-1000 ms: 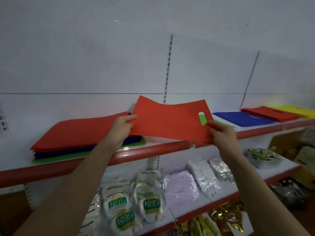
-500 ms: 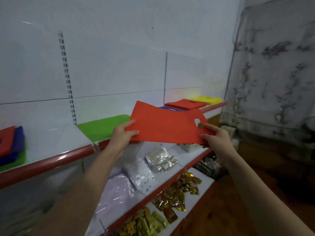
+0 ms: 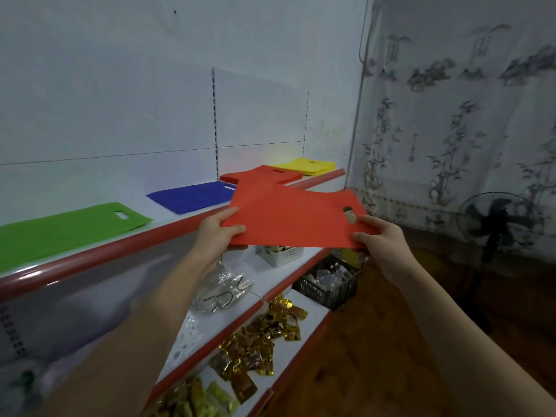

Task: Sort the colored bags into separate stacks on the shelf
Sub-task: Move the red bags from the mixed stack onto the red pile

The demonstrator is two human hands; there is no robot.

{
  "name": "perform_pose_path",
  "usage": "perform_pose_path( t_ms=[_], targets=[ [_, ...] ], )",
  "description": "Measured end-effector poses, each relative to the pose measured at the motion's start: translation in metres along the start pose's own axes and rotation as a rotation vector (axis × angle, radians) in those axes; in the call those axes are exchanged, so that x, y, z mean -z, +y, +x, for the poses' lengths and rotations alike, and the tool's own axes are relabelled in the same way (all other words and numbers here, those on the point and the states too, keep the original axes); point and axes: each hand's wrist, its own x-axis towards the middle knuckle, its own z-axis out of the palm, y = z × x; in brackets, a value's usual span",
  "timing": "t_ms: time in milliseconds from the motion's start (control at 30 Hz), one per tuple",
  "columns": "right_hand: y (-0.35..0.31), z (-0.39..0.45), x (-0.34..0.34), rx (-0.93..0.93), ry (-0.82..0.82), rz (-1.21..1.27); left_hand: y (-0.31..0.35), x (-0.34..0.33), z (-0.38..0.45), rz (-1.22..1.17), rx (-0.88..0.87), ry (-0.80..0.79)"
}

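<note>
A flat red non-woven bag (image 3: 288, 219) hangs in the air just off the shelf's red front edge (image 3: 126, 249), long axis running left to right, handle cut-out pointing right. The left hand (image 3: 218, 233) pinches its left end; the right hand (image 3: 377, 240) grips the handle end.

The held red bag (image 3: 288, 219) hides the near edge of the red stack (image 3: 264, 176) on the shelf (image 3: 126, 251), and also most of the white basket (image 3: 282, 254) below. The green bag (image 3: 60, 230) runs off the left edge. Lower left, the packets (image 3: 27, 383) are blurred, perhaps masks.
</note>
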Motion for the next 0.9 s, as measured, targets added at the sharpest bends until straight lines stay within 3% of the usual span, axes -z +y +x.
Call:
perform_pose_path(
  t_ms=[200,533,767,900],
  targets=[
    [0.023,0.087,-0.004,-0.021,-0.038,-0.056,-0.039,-0.034,0.085,-0.016,0.012,0.043],
    [0.048,0.250,-0.024,0.012,0.046,0.022,-0.057,-0.087,0.222,0.052,-0.025,0.085],
    [0.065,0.367,-0.045,0.075,-0.001,0.045,-0.069,-0.118,0.294,0.189,-0.016,0.201],
    [0.078,0.440,-0.058,0.110,-0.108,0.026,-0.078,-0.136,0.333,0.288,-0.049,0.340]
  ],
)
